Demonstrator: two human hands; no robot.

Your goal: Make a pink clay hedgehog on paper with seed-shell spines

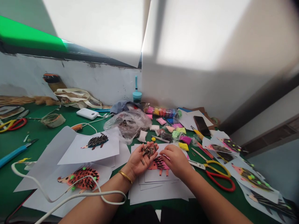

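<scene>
The left hand (140,161) is palm up, fingers loosely spread, cradling dark, pale-striped seeds (149,151). The right hand (176,159) curls its fingers beside the pink, seed-covered hedgehog figure (160,163) on white paper sheets (161,195); whether they pinch anything, I cannot tell.

hands (175,160) 2 | hedgehogs (159,162) 1 centre, 2 left | scissors (198,164) 2 pairs | phone (201,125) 1 | bangle (125,177) 1 | power bank (87,114) 1
</scene>
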